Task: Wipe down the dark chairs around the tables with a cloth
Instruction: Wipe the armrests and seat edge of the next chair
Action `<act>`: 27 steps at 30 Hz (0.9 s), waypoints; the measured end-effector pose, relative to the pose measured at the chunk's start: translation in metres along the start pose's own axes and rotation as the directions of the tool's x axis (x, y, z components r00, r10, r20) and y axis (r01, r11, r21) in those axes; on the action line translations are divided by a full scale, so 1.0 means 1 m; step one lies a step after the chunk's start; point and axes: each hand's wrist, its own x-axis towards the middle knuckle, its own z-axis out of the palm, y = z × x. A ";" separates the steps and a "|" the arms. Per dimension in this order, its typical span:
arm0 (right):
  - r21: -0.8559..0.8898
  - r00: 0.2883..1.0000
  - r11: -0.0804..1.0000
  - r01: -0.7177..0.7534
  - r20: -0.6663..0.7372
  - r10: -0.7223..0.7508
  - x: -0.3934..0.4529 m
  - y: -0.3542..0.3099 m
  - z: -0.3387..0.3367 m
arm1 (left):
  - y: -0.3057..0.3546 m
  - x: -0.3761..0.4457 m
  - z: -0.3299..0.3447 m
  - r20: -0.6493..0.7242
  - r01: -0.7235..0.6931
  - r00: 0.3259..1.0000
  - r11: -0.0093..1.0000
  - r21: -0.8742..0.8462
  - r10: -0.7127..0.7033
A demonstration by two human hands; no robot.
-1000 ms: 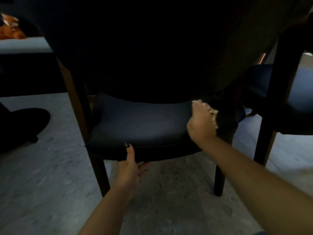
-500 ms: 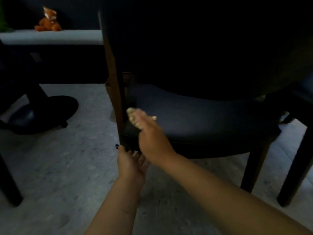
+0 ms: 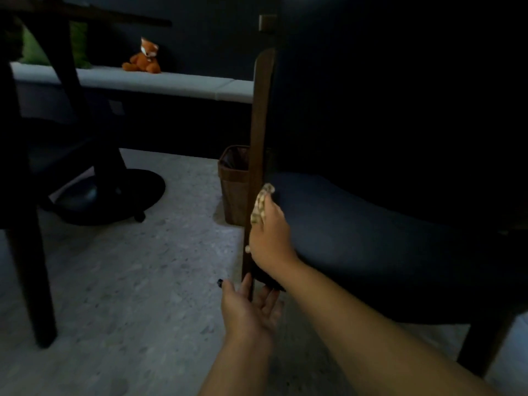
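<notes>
Head view is showing the right hand pressing a bunched cloth against the chair frame's upright while the left hand is waiting with fingers loosely spread below, other chairs seemingly remaining.

Chair: matt dark upholstery, smooth brown wooden post; patterned cloth; speckled stone-like floor; woven bin

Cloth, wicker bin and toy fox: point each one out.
cloth (image 3: 261, 205), head view, on the patterned fabric showing above the right hand's fingers.
wicker bin (image 3: 233, 192), head view, on its woven front wall.
toy fox (image 3: 143, 60), head view, on its orange body.
</notes>
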 end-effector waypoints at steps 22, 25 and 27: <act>-0.551 0.625 0.300 0.779 0.642 -0.443 0.021 0.006 -0.029 | -0.012 -0.008 0.004 0.075 -0.231 0.973 0.886 0.403 0.219; -0.473 0.659 0.460 0.752 0.548 -0.515 0.002 0.035 -0.060 | -0.015 -0.008 0.006 0.123 -0.360 0.929 0.768 0.530 0.350; -0.404 0.729 0.609 0.682 0.448 -0.518 -0.017 0.053 -0.090 | -0.025 -0.006 0.005 0.208 -0.469 0.855 0.535 0.703 0.475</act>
